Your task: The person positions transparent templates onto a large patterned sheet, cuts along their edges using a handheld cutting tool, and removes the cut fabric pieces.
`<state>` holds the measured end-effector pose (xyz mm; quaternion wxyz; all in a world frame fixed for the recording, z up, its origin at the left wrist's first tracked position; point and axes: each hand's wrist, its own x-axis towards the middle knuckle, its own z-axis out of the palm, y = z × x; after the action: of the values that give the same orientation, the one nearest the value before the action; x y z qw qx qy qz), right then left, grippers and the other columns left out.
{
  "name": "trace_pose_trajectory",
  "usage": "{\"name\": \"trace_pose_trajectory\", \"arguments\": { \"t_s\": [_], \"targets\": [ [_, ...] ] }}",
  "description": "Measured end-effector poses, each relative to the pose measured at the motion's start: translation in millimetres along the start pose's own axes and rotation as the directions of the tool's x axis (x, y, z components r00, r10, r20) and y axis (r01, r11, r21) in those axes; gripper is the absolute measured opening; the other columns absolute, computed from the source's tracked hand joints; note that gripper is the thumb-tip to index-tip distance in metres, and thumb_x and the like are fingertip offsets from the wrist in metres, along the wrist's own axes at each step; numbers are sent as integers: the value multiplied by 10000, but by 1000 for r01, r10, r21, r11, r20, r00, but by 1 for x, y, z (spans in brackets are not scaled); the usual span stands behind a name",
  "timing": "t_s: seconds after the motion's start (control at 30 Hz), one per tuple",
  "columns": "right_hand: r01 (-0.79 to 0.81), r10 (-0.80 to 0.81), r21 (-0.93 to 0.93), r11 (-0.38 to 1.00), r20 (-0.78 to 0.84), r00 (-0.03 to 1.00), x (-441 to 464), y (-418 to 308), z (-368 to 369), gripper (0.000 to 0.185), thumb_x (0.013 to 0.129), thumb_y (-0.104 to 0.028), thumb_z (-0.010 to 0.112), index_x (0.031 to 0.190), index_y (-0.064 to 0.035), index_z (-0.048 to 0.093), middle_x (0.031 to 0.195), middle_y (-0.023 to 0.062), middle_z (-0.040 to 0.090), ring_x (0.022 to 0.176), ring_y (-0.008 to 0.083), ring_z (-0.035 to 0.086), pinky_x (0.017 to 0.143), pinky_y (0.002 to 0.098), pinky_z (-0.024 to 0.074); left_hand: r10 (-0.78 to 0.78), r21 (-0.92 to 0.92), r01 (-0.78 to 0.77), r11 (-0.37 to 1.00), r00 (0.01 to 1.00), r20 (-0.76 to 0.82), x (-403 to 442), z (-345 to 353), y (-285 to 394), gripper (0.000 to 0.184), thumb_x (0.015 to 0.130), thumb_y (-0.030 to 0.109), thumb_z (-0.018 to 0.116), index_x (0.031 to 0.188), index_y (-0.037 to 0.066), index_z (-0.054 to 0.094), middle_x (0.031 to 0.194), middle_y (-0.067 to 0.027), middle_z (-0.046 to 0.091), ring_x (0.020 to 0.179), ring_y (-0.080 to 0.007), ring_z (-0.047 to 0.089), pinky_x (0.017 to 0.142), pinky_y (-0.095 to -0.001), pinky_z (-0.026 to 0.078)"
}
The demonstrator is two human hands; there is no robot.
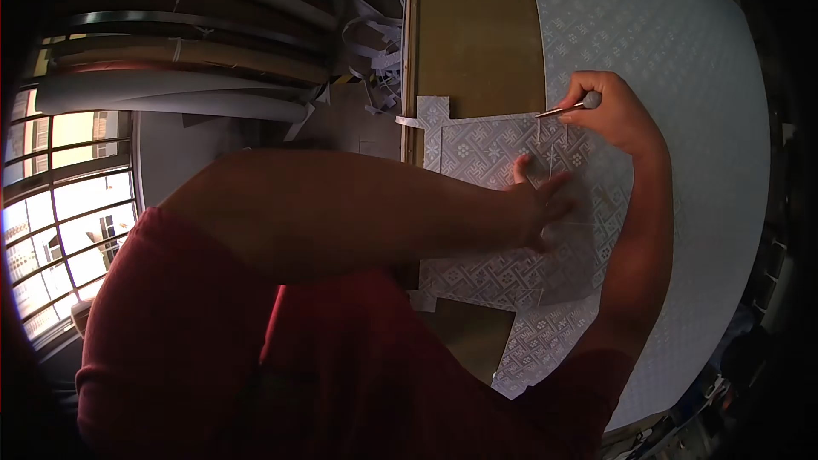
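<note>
My right hand [607,111] grips a slim, metallic pen-like tool [567,108] with a rounded grey end. Its tip meets the upper edge of a patterned grey sheet [486,149], beside the corner of a brown opening; whether it is a pen or a blade I cannot tell. Fingers spread, my left hand [538,209] lies over the middle of that sheet, slightly blurred. Lattice and flower motifs cover the sheet, and small tabs stick out at its left corners. Part of it is hidden under my left forearm.
Brown board surface [477,34] shows above the sheet and again below it. A large pale patterned sheet [682,60] spreads to the right. Long rolls [187,55] are stacked at the upper left, near loose white strips [375,43]. A barred window [68,221] is at far left.
</note>
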<state>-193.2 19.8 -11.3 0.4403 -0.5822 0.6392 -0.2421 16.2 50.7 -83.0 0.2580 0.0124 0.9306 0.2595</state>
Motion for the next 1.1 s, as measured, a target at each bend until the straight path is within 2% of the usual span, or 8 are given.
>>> {"name": "trace_pose_trajectory", "arguments": {
  "t_s": [0.13,0.2,0.4,0.6,0.67,0.77,0.87,1.1],
  "targets": [
    [2,-9,107,994,67,998,19,-4,15,146,771,-2,794,849,12,671,843,44,715,861,133,662,793,322,520,-48,-44,52,998,995,90,2,-4,4,935,939,731,513,1688,289,169,1771,-45,56,1628,-276,-32,1064,-885,108],
    [196,-218,161,967,136,966,42,-15,48,137,784,-12,798,867,-4,689,840,56,718,854,149,674,773,330,524,-10,-28,13,1000,997,79,9,0,3,969,910,750,539,1686,287,191,1777,-51,24,1627,-264,-72,1051,-898,90],
    [241,-198,-133,961,273,941,56,-96,91,125,816,-47,802,903,-38,713,836,81,727,777,208,679,737,353,532,-26,130,-1,991,977,211,8,-19,8,823,992,737,403,1673,319,207,1753,10,173,1627,-261,29,1144,-815,157],
    [-50,76,136,990,-199,977,-20,-89,93,88,918,-62,744,1005,-64,754,862,75,735,799,193,715,742,337,564,7,42,-19,999,963,269,6,-27,2,751,1008,724,395,1658,382,245,1764,11,129,1628,-263,26,1151,-821,132],
    [7,256,400,917,-600,757,-54,-70,105,123,980,-118,709,1065,-38,746,897,87,739,805,205,734,745,332,595,99,239,-155,959,968,232,-2,-26,1,740,1005,732,390,1654,402,253,1771,23,88,1623,-298,96,1161,-807,151],
    [240,348,485,841,-825,446,-119,-30,139,215,1008,-129,662,1165,17,658,912,128,735,767,235,734,722,365,613,34,122,-53,991,988,153,4,-27,1,808,990,753,409,1672,362,221,1772,-64,59,1587,-363,236,1169,-786,176],
    [441,492,514,735,-853,175,-182,-24,198,246,1004,-103,625,1215,22,603,845,133,724,742,259,730,701,396,606,-39,39,40,998,999,-24,-4,-12,1,907,961,775,451,1686,298,188,1758,-176,38,1547,-418,317,1183,-765,181],
    [557,661,483,676,-731,-168,-259,-68,331,282,1015,-163,610,1257,-22,578,808,109,672,709,223,647,677,353,521,54,69,-61,996,993,100,-16,-39,-3,952,948,794,442,1688,255,183,1735,-258,17,1552,-464,280,1185,-774,163]
  ]
}}
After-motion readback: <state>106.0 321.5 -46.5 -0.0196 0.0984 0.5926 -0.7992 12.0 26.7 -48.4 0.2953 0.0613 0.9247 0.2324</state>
